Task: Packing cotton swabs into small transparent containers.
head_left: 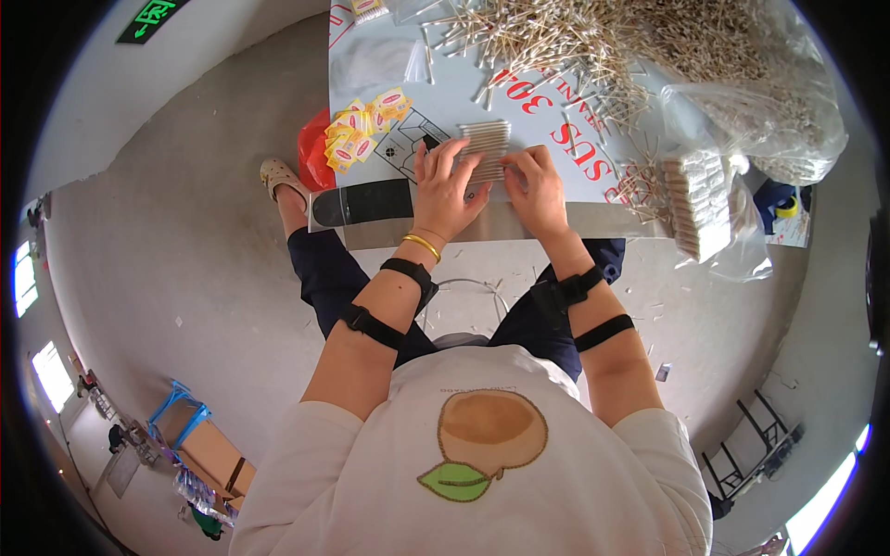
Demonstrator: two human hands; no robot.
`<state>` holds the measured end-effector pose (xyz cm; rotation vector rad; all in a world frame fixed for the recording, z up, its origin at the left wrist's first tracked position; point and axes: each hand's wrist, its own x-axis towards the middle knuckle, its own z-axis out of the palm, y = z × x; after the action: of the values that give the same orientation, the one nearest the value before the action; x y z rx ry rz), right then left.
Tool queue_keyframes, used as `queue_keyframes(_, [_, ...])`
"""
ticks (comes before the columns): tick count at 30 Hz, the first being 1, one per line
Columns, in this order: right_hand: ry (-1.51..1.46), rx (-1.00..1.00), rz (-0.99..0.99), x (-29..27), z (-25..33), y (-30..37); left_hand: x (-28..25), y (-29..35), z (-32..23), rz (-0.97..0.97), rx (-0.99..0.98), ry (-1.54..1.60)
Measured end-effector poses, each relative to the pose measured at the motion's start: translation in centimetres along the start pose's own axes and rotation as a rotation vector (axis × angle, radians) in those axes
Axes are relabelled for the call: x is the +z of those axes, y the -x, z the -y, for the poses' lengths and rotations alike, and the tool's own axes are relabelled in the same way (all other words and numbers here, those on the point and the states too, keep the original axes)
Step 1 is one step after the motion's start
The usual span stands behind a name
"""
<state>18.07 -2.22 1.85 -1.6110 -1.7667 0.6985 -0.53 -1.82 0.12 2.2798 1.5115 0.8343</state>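
A neat row of cotton swabs (486, 138) lies side by side on the table's near part. My left hand (447, 190) reaches over the row's left end, fingers spread, with some fingertips touching the swabs. At the right end of the row, my right hand (540, 190) has bent fingers; its index fingertip and thumb are a little apart, close against the swab tips. Neither hand visibly lifts a swab. The lowest swabs are partly covered by my left fingers.
A big heap of loose cotton swabs (565, 42) covers the table's far side, beside a clear plastic bag (765, 130). Stacked swab bundles (697, 206) stand at the right edge. Yellow-and-white packets (357, 132), a red bag (315, 153) and clear film (375, 63) are at left.
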Motion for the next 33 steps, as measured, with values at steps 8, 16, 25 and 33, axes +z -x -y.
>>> queue_keyframes(8, [0.006,-0.019,0.004,0.0,0.3,-1.7,0.0,0.0,0.0,-0.016,0.003,0.003])
queue_keyframes(16, [0.086,-0.045,0.027,0.1,0.6,-2.2,0.2,0.1,0.3,-0.001,0.002,-0.005])
queue_keyframes(25, [0.109,-0.043,0.027,0.2,0.8,-2.2,0.4,0.0,-0.1,0.048,-0.040,-0.121])
queue_keyframes(33, [0.113,-0.055,0.020,0.2,0.7,-2.1,0.4,-0.2,-0.4,0.091,-0.049,-0.163])
